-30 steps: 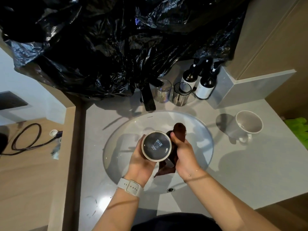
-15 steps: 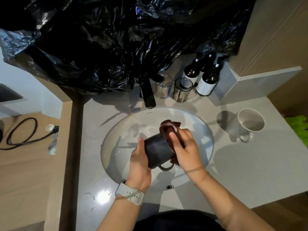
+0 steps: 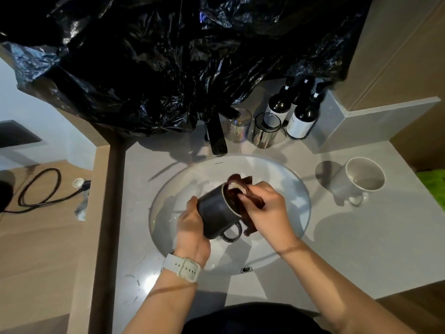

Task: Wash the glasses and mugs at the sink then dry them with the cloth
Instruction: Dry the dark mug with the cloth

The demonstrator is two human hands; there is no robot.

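Note:
Over the round white sink I hold a dark mug on its side, its mouth turned to the right and its handle pointing down. My left hand grips the mug's base end. My right hand presses a dark brown cloth into the mug's mouth. A white mug stands upright on the counter to the right. Two clear glasses stand behind the sink beside the tap.
A black tap juts over the sink's back rim. Three dark pump bottles stand at the back right. Crumpled black plastic hangs overhead at the back. A green item lies at the right edge. A black cable lies on the floor at the left.
The mug went from base facing me to lying on its side. My right hand moved the cloth from the mug's outside into its mouth.

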